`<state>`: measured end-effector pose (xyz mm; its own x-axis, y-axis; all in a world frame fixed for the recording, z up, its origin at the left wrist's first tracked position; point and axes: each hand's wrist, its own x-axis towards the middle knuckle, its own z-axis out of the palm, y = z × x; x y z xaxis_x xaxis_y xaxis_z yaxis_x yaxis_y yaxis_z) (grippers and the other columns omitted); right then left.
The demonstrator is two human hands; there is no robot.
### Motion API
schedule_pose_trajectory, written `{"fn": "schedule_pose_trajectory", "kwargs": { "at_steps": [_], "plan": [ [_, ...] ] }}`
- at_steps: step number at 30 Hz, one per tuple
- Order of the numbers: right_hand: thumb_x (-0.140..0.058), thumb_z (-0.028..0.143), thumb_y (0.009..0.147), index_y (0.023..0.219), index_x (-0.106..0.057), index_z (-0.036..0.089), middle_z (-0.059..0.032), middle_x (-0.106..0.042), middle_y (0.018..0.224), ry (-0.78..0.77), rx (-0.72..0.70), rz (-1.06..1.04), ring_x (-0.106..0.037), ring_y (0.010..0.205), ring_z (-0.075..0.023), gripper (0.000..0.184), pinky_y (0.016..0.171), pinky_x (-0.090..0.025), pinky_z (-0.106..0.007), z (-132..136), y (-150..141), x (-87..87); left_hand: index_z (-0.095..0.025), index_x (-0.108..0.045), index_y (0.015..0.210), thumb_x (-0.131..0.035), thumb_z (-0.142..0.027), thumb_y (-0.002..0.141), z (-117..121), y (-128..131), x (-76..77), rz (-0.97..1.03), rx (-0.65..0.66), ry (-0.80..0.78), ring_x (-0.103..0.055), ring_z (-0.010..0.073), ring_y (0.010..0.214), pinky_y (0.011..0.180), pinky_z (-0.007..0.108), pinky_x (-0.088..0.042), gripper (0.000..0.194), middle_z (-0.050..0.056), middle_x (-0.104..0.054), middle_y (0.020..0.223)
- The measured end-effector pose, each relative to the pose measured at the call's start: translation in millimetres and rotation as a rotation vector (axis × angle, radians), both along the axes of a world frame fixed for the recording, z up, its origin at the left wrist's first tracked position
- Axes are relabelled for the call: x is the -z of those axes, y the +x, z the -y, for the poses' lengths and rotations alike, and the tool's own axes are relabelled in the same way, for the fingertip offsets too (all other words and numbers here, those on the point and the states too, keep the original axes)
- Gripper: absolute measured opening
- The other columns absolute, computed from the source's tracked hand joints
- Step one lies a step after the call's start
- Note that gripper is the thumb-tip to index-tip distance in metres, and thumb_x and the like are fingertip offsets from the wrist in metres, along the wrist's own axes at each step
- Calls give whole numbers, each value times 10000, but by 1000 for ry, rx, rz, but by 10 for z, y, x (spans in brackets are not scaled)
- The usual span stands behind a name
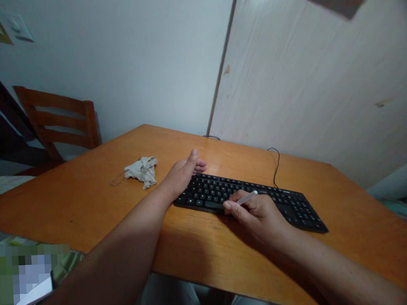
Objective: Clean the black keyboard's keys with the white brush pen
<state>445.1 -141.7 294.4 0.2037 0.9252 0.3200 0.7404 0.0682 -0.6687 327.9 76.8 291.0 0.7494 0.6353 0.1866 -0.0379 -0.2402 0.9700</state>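
Observation:
A black computer keyboard [218,190] lies across the table at a slant, its right end nearer to me. At its far left corner is my left hand [187,167], thumb up and fingers stretched out; whether it presses on the keyboard I cannot tell. My right hand [256,211] is over the keyboard's near middle, closed around a slim whitish stick [247,197]. One end of the stick points up to the right; its lower end is hidden by my fingers. Left of the keyboard lies a crumpled pale cloth [142,171] with a thin string.
The orange wooden table [100,197] reaches back to the wall. A black cable [277,167] runs from the keyboard's back edge toward the wall. A wooden chair [62,118] stands at the left. At lower left are a green cloth [68,266] and a pale flat object [34,297], partly blurred.

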Motion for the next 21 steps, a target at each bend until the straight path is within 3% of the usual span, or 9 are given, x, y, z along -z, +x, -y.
{"fn": "schedule_pose_trajectory", "kwargs": {
  "at_steps": [12,17,21],
  "plan": [
    [-557,420,1019,835,-703,197,-30,-685,802,7,-79,-143,-625,724,-151,323,658,-470,-273,-302,-234,-20,-125,-727,1050,-322,-806,926,-26,5,22,30,22,-56,-720,286,1062,983,415,-519,802,162,-779,1091],
    [-593,442,993,990,-696,203,-46,-713,855,8,0,-306,-636,738,-169,260,650,-505,-284,-298,-194,4,-120,-727,1072,-275,-829,918,-42,18,26,42,25,-94,-715,288,1082,983,410,-521,855,171,-775,1096],
    [-584,355,990,1008,-687,214,-50,-729,898,-43,-28,-269,-672,787,-187,176,701,-535,-305,-243,-179,-50,-127,-729,1082,-287,-829,914,-47,16,19,34,31,-103,-710,293,1093,986,409,-517,847,169,-772,1122]
  ]
}}
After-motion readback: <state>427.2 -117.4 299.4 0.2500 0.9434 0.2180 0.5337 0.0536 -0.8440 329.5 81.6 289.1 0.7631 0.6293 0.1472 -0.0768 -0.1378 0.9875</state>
